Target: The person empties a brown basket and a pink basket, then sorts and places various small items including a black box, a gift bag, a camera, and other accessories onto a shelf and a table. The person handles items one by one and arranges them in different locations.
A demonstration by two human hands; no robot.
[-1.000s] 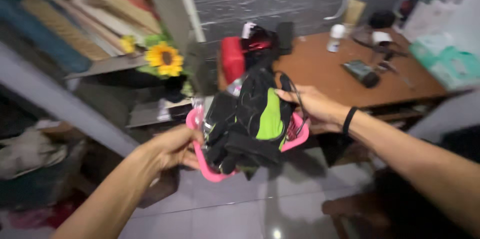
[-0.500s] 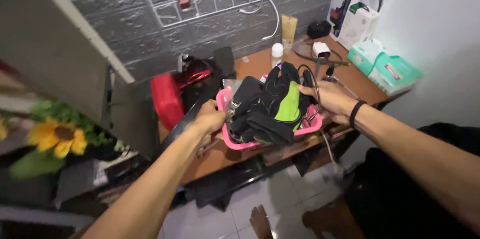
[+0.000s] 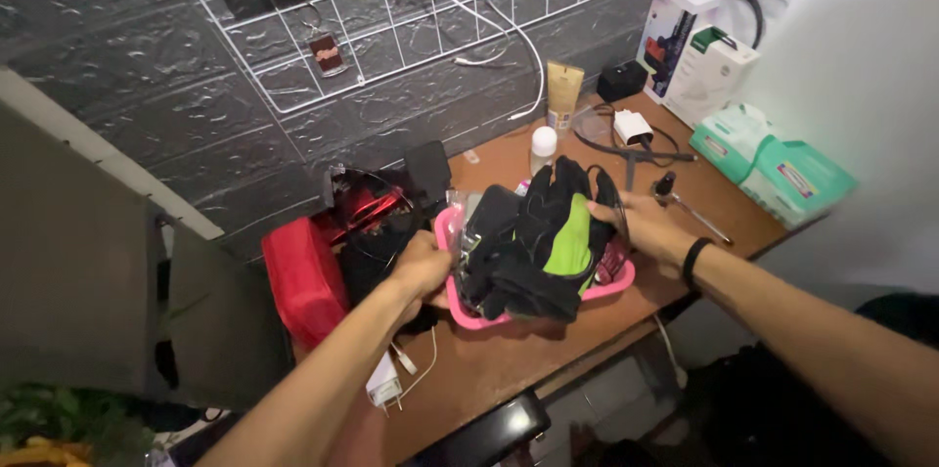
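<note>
Near the desk's front edge, the left hand grips the pink basket's left rim and the right hand its right, so the overstuffed black-and-green gloves could spill if it tilts.

Both hands grip a pink basket over the middle of the brown desk, the left hand on its left rim and the right hand on its right. Black and green gloves are heaped in it. A red case stands at the desk's left edge, green packs at its right edge, and white boxes in the far right corner.
</note>
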